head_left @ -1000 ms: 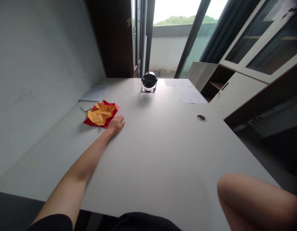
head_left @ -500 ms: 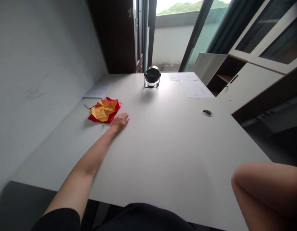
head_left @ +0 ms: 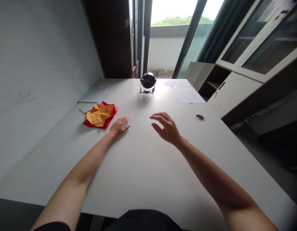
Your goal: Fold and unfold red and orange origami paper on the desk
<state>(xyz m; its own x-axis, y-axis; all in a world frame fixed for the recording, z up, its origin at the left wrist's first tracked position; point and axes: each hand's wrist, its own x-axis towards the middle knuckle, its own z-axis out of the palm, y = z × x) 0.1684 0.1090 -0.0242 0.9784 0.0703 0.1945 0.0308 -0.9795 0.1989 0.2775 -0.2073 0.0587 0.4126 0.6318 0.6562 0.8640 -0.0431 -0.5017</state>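
White cabinet (head_left: pixel 235 92) — dark curtain (head_left: pixel 217 33)

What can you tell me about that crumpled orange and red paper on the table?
The crumpled paper looks thin and heavily creased, mostly orange on top, with red showing around its edges; whether it is one sheet or two, I can't tell. It lies loosely spread, slightly raised in places, on the white table, beside the left hand, which isn't gripping it. A thin strand shows at its left side.

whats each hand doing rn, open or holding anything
Left hand: open, holding nothing, beside the red and orange paper.
Right hand: open, loosely curled, holding nothing.
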